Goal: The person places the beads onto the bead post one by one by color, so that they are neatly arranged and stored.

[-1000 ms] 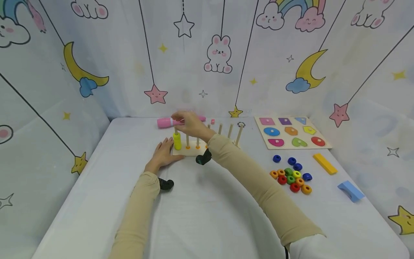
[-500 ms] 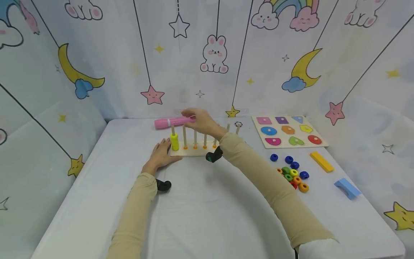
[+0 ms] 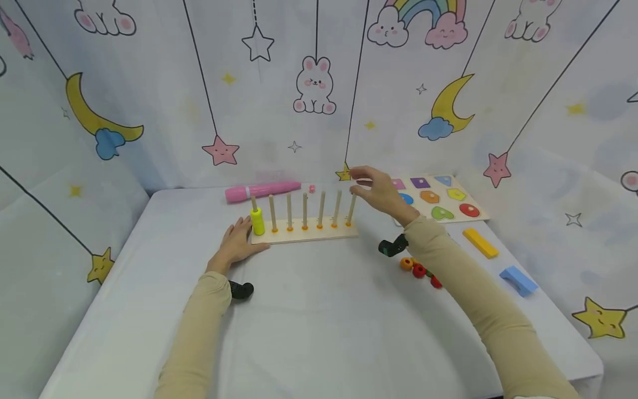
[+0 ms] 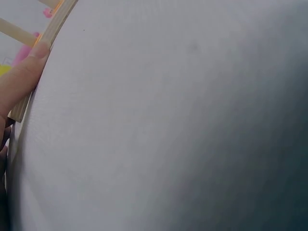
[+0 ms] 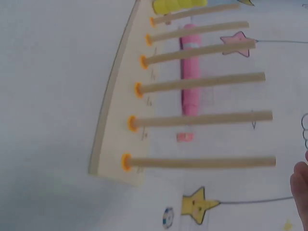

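A wooden peg board (image 3: 309, 234) stands at the back middle of the table, with a row of several upright pegs (image 3: 305, 210). Yellow beads (image 3: 257, 221) are stacked on its leftmost peg; the other pegs carry none. My left hand (image 3: 234, 242) holds the board's left end, its thumb (image 4: 24, 79) along the front edge. My right hand (image 3: 377, 190) hovers beside the top of the rightmost peg, thumb and fingers apart with nothing visible between them. Only its fingertips (image 5: 301, 180) show in the right wrist view.
A pink tube-shaped thing (image 3: 264, 191) lies behind the board, near a small pink piece (image 3: 312, 189). At right are a shape puzzle (image 3: 438, 200), loose beads (image 3: 418, 270) partly hidden by my right sleeve, a yellow block (image 3: 480, 243) and a blue arched block (image 3: 518, 280).
My right hand has moved right along the pegs, from the yellow stack to the far end. My left hand keeps its place on the board. The head view has turned slightly right.
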A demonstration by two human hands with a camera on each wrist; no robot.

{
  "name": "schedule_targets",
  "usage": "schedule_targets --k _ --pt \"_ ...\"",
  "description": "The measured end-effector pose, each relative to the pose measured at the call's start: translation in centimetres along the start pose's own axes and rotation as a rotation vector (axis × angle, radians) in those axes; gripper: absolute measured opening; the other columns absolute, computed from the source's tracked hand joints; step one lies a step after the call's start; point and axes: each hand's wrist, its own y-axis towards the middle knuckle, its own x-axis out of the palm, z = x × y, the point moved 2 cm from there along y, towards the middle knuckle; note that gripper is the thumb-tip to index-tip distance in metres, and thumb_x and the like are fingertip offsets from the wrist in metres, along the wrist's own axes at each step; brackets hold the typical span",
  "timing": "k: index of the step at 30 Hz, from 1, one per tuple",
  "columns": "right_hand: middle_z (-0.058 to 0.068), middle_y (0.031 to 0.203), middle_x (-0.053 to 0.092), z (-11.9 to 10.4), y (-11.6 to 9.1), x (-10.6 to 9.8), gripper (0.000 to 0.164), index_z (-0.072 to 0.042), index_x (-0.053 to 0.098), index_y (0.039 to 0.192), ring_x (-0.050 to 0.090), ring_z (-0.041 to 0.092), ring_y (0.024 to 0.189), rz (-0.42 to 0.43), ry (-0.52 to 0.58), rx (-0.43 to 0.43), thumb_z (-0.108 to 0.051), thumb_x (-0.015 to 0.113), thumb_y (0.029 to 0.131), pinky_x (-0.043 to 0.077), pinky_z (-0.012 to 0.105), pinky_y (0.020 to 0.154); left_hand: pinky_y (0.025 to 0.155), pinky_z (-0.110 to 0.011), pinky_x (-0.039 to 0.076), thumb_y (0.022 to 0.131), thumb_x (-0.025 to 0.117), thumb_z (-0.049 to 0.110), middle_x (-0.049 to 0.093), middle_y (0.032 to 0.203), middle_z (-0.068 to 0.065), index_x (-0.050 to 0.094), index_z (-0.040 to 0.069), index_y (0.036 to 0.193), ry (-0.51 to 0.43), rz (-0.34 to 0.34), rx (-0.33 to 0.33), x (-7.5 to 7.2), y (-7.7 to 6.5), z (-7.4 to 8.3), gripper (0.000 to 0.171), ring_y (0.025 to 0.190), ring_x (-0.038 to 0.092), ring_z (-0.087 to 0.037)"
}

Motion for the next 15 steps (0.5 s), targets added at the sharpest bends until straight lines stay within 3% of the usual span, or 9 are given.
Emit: schedule_targets --k 5,15 --pt "0.015 0.119 0.061 2.3 -3.5 -3.4 0.038 0.000 0.055 0.125 0.059 0.028 0.109 -0.003 -0.049 0.093 -0.005 0.065 0.088 0.048 0.042 0.095 0.115 -0.048 -0.004 0.082 0.066 0.054 0.014 0.155 -0.020 0.023 -0.003 0.147 0.003 -0.003 0.005 0.1 0.3 0.0 0.097 0.143 0.002 -0.035" --pt "0.014 0.114 0.062 6.2 -10.1 -8.2 0.029 0.000 0.058 0.121 0.058 0.027 0.107 -0.045 -0.127 0.231 -0.004 0.057 0.092 0.049 0.043 0.093 0.114 -0.049 -0.006 0.081 0.065 0.056 0.008 0.155 -0.021 0.018 -0.001 0.149 -0.009 -0.032 0.004 0.2 0.5 0.2 0.100 0.142 -0.002 -0.037"
